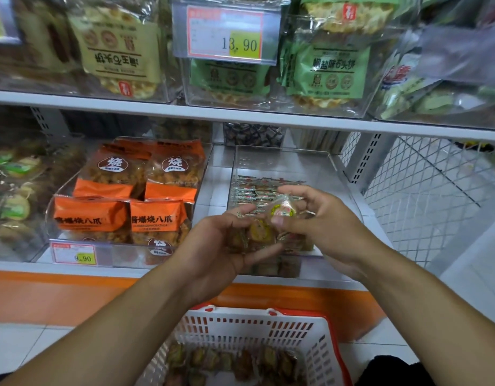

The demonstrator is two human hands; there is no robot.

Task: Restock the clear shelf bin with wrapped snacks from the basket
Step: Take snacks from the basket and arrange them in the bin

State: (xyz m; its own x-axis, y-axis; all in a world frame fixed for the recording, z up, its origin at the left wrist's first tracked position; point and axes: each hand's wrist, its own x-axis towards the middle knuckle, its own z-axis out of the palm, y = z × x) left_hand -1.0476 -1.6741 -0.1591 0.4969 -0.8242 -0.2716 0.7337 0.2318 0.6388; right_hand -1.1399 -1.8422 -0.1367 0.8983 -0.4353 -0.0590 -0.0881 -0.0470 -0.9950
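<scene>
- Clear shelf bin (321, 162): sits on the lower shelf (212, 174), directly beyond both hands; its floor carries a layer of small wrapped snacks (254, 190) toward the back, and its front wall is partly hidden by the hands.
- Left hand (221, 246): palm up in front of the bin's front edge, fingers curled round a small stack of wrapped snacks (258, 232) that rests in the palm.
- Right hand (321, 227): just beside the left hand, over the near part of the bin; thumb and fingers pinch a single wrapped snack (282, 210) in clear film with a yellow and green print, held just above the stack in the left hand.
- Relation of the hands: close together, fingertips nearly meeting over the stack; whether the pinched snack touches the stack cannot be told.
- Basket (318, 338): white slotted plastic with a red rim, below the hands and in front of the shelf; more wrapped snacks (240, 360) lie in its bottom.
- Neighbouring bin (59, 207): clear, to the left on the same shelf, holding orange packets (157, 215); a price tag (73, 254) reading 9.90 is on its front.
- Upper shelf (157, 110): clear bins of green and beige packets, with a price tag (226, 34) reading 13.90.
</scene>
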